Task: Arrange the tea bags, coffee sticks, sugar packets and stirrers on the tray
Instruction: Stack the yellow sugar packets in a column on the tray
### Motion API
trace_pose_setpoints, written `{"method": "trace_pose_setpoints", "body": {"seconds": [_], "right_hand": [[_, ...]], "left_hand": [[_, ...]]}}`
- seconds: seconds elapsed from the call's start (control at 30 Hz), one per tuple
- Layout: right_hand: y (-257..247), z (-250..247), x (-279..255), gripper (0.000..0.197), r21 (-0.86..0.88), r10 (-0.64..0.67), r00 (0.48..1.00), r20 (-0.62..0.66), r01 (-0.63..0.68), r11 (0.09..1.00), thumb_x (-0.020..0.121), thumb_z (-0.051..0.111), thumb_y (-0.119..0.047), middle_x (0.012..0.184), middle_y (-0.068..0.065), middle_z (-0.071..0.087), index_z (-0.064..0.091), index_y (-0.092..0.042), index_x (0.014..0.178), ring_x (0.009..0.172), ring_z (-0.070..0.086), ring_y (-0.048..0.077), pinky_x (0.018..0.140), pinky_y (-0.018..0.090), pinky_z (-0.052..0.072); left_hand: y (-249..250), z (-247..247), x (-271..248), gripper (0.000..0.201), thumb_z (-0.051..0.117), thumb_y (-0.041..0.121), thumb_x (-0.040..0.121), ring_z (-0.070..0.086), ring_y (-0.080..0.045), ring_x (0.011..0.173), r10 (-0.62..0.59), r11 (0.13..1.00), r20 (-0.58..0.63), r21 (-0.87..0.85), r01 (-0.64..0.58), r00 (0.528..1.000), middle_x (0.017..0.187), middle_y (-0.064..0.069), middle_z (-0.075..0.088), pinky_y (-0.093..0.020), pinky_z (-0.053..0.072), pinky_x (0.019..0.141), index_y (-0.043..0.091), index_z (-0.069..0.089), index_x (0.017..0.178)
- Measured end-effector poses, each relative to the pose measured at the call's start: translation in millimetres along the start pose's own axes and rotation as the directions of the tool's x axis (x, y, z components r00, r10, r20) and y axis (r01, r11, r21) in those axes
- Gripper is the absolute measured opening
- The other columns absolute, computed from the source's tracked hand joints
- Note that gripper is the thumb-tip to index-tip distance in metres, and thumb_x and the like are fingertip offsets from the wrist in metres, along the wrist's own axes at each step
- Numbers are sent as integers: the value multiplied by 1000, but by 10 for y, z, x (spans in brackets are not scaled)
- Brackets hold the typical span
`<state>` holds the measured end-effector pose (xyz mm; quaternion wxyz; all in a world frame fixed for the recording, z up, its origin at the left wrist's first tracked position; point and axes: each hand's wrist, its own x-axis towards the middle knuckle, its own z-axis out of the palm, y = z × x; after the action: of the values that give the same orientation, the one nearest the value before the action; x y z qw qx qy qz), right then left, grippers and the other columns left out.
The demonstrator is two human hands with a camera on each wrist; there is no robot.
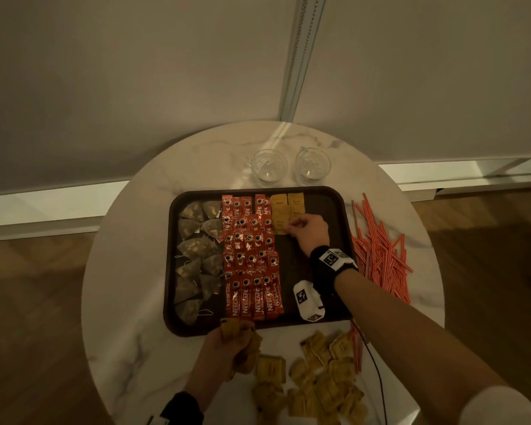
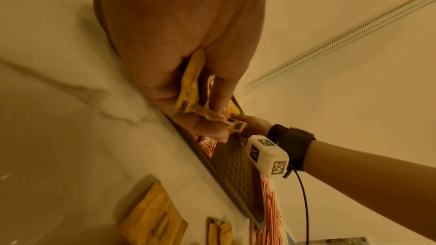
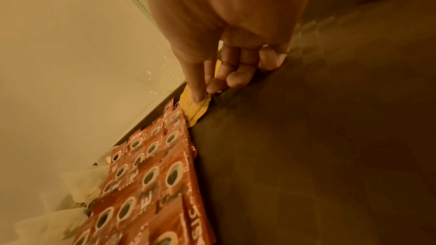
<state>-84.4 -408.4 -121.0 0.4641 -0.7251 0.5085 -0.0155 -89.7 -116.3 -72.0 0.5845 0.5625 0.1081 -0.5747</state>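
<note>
While the right hand (image 1: 307, 233) pinches a yellow sugar packet (image 3: 194, 108) between thumb and forefinger, its other fingers rest curled on the bare floor of the tray (image 1: 316, 197). That packet lies low against the tray, at the near end of the short yellow column already laid down. Directly left of the pinch sits the block of coffee sticks (image 1: 252, 259), and past that the tea bags (image 1: 198, 256) line the tray's left side.

The left hand (image 1: 227, 348) grips a small bunch of sugar packets (image 2: 195, 88) over the tray's near edge, fingers curled round them (the bunch looks crumpled and uneven). Beneath and to the right of that grip, loose packets (image 1: 319, 381) are heaped on the table (image 1: 120, 302). The stirrers (image 1: 380, 250) lie in a pile off the tray, well to the right of the right wrist.

The likeliest slip is at the pinch: the packet sits touching the edge of the coffee sticks, so a sideways nudge on release could ride it up onto them or skew the yellow column. The curled fingers could also drag neighbouring packets as the hand lifts. In the left hand, the loose bunch could shed a packet onto the coffee sticks. The right forearm passes close over the tray's right rim, so a wide swing might scatter the stirrers.
</note>
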Motion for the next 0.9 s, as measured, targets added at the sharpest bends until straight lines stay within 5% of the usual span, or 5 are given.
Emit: {"method": "trace_pose_setpoints", "body": {"seconds": [0.17,0.4,0.53,0.73,0.9], "right_hand": [[-11,17,10,20,-12,6,999,-51,-7,1000,79,80,-32,87,-3,68,61,-25,77,83,65,14,79,37,56],[-57,47,22,27,-152,3,998,-69,-13,988,81,76,-41,83,-2,66,63,-17,83,78,63,17,75,40,56],[-36,-6,-93,24,16,-20,996,-88,21,1000,81,78,-33,84,1,67,63,-15,79,80,63,18,78,39,56],[94,-71,-883,26,161,-95,995,-22,97,982,88,72,-32,71,4,65,62,-13,74,63,58,12,62,28,51],[267,-23,-1796,35,291,-125,983,134,82,953,94,62,-33,59,-2,58,61,-7,72,51,51,6,55,20,44]], "left_hand": [[-55,-43,20,15,43,-10,96,35,-15,44,15,1000,15,-15,-15,1000,60,-10,39,-22,32,42,-18,49,108],[-144,-184,41,13,48,-7,96,42,-19,46,10,994,-62,107,-3,998,60,-12,48,-31,39,57,-9,60,100],[-76,-146,-54,13,46,-7,96,42,-20,50,14,1000,-43,7,-14,999,62,-13,46,-33,39,59,-9,56,105],[54,-95,-263,25,68,13,90,55,-22,61,127,988,6,92,-127,992,83,-19,63,-25,43,48,-3,60,108],[40,-70,-422,22,69,25,91,71,-29,76,199,960,-9,203,-193,980,87,-10,74,-34,49,64,16,63,110]]}}
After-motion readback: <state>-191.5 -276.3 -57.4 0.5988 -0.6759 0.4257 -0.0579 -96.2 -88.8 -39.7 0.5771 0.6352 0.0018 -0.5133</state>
